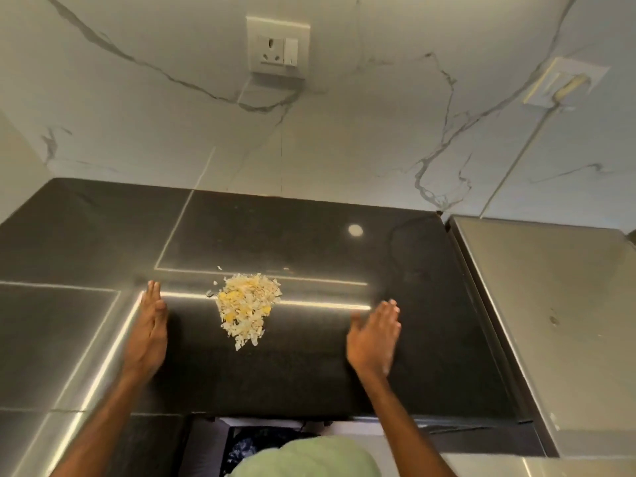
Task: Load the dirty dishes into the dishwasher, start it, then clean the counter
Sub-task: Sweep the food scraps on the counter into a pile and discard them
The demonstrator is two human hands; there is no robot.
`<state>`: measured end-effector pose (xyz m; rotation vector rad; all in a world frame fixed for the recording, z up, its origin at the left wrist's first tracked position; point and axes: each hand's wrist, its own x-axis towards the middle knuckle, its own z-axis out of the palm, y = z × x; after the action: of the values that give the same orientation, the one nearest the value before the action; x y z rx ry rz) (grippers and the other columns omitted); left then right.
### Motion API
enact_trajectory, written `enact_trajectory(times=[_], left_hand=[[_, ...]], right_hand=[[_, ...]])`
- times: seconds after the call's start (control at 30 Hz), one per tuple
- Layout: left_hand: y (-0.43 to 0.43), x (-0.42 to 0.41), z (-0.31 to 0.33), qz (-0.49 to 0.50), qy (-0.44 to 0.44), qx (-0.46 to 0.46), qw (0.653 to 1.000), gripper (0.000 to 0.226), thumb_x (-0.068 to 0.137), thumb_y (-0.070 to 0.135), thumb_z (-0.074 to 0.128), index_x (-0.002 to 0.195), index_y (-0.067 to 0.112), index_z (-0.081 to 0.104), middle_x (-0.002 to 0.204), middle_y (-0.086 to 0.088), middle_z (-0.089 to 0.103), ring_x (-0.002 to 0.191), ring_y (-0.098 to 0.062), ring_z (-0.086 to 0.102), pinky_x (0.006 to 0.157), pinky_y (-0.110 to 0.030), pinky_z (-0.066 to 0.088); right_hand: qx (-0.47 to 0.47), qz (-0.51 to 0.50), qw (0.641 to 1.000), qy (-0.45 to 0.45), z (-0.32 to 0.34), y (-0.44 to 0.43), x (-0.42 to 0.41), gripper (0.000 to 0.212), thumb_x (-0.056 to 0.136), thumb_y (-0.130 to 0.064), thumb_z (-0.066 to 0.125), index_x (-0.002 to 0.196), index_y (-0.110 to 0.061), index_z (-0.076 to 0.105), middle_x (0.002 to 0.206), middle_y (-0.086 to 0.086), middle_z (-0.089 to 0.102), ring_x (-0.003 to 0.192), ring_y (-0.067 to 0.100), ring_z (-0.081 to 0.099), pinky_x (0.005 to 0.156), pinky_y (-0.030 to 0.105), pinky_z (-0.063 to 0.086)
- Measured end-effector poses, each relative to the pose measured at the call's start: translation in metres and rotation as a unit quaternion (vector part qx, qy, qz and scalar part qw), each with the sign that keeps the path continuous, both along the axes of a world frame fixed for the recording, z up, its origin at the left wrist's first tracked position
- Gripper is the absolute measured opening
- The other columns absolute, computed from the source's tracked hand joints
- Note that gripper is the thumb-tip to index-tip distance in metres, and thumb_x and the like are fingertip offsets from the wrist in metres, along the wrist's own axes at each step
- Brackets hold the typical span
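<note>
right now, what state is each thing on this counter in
left hand: open, fingers straight, left of the pile, apart from it
right hand: open, palm turned toward the pile, apart from it
food scraps: heaped in one pile between the hands
counter: not yet clean, stray crumbs beyond the pile
wall socket: nothing plugged in; switch position unclear
</note>
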<state>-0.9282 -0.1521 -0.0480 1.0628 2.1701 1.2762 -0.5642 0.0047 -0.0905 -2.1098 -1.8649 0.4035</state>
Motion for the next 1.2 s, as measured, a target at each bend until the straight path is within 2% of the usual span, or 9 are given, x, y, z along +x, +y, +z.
enact_trajectory(times=[0.17, 0.3, 0.37, 0.5, 0.6, 0.73, 0.83, 0.97, 1.2], left_hand=[[0.024, 0.027, -0.009, -0.017, -0.012, -0.025, 0.999, 0.063, 0.102, 0.058, 0.018, 0.157, 0.029, 0.015, 0.164, 0.014, 0.007, 0.150, -0.004, 0.005, 0.121, -0.037, 0.006], [0.033, 0.030, -0.011, -0.013, -0.021, -0.024, 0.999, 0.074, 0.094, 0.073, 0.014, 0.157, 0.035, 0.012, 0.163, 0.021, 0.004, 0.149, -0.001, 0.003, 0.119, -0.036, 0.006], [0.032, 0.019, -0.012, 0.011, -0.002, -0.025, 1.000, 0.078, 0.092, 0.076, 0.013, 0.157, 0.033, 0.014, 0.163, 0.019, 0.006, 0.149, 0.000, 0.003, 0.121, -0.034, 0.005], [0.029, -0.008, -0.028, 0.054, 0.141, -0.148, 0.977, 0.069, 0.102, 0.058, 0.009, 0.157, 0.017, 0.008, 0.165, 0.001, 0.003, 0.150, -0.007, -0.004, 0.124, -0.041, -0.003], [0.044, -0.004, -0.035, 0.031, 0.206, -0.219, 0.953, 0.083, 0.092, 0.067, -0.009, 0.155, 0.013, -0.002, 0.163, -0.004, -0.006, 0.150, -0.015, -0.010, 0.123, -0.042, -0.007], [0.080, 0.038, -0.027, -0.119, 0.206, -0.186, 0.953, 0.081, 0.090, 0.070, -0.013, 0.155, 0.022, -0.006, 0.162, 0.004, -0.014, 0.149, -0.008, -0.019, 0.121, -0.033, -0.013], [0.094, 0.061, -0.017, -0.173, 0.156, -0.131, 0.964, 0.074, 0.094, 0.070, -0.003, 0.155, 0.028, -0.004, 0.162, 0.013, -0.013, 0.147, 0.003, -0.017, 0.122, -0.027, -0.008], [0.091, 0.047, -0.006, -0.071, 0.084, -0.065, 0.992, 0.069, 0.097, 0.065, 0.005, 0.157, 0.030, 0.003, 0.163, 0.017, -0.006, 0.148, 0.005, -0.007, 0.122, -0.027, -0.002], [0.077, 0.012, -0.012, -0.043, 0.098, -0.126, 0.986, 0.081, 0.090, 0.075, 0.002, 0.156, 0.028, 0.004, 0.163, 0.016, -0.004, 0.145, 0.011, -0.010, 0.123, -0.026, -0.004]], right_hand=[[-0.056, 0.193, 0.969, 0.142, 0.024, 0.005, -0.108, 0.092, 0.089, -0.075, -0.002, 0.157, -0.013, -0.007, 0.164, 0.005, -0.014, 0.152, 0.020, -0.010, 0.123, 0.039, -0.001], [-0.064, 0.253, 0.922, 0.286, 0.036, 0.017, -0.118, 0.084, 0.090, -0.076, 0.008, 0.158, -0.029, -0.008, 0.164, -0.015, -0.017, 0.150, 0.004, -0.015, 0.119, 0.042, 0.000], [-0.019, 0.225, 0.943, 0.243, 0.032, 0.050, -0.097, 0.082, 0.094, -0.074, 0.010, 0.159, -0.025, -0.003, 0.165, -0.011, -0.013, 0.151, 0.006, -0.012, 0.121, 0.040, -0.001], [-0.030, 0.216, 0.976, 0.027, 0.018, 0.107, -0.074, 0.097, 0.087, -0.074, -0.013, 0.157, -0.007, -0.005, 0.162, 0.004, -0.016, 0.153, 0.022, -0.011, 0.125, 0.043, -0.001], [-0.042, 0.348, 0.936, -0.010, 0.017, 0.098, -0.103, 0.096, 0.085, -0.076, -0.018, 0.156, -0.011, -0.011, 0.162, 0.005, -0.019, 0.151, 0.020, -0.016, 0.125, 0.042, -0.003], [-0.080, 0.544, 0.832, 0.069, 0.028, 0.099, -0.132, 0.075, 0.098, -0.064, 0.009, 0.158, -0.022, -0.008, 0.164, -0.005, -0.014, 0.151, 0.009, -0.012, 0.125, 0.039, -0.002], [-0.053, 0.464, 0.872, 0.146, 0.039, 0.144, -0.125, 0.067, 0.103, -0.058, 0.016, 0.159, -0.026, -0.003, 0.165, -0.008, -0.010, 0.152, 0.009, -0.009, 0.122, 0.036, -0.005], [-0.033, 0.318, 0.946, 0.049, 0.031, 0.237, -0.097, 0.084, 0.093, -0.066, 0.006, 0.159, -0.013, 0.002, 0.167, 0.004, -0.005, 0.153, 0.017, -0.006, 0.124, 0.045, -0.003], [-0.019, 0.366, 0.929, -0.051, 0.018, 0.286, -0.139, 0.078, 0.101, -0.060, 0.012, 0.158, -0.008, 0.005, 0.167, 0.008, 0.000, 0.154, 0.019, -0.003, 0.125, 0.040, 0.000]])
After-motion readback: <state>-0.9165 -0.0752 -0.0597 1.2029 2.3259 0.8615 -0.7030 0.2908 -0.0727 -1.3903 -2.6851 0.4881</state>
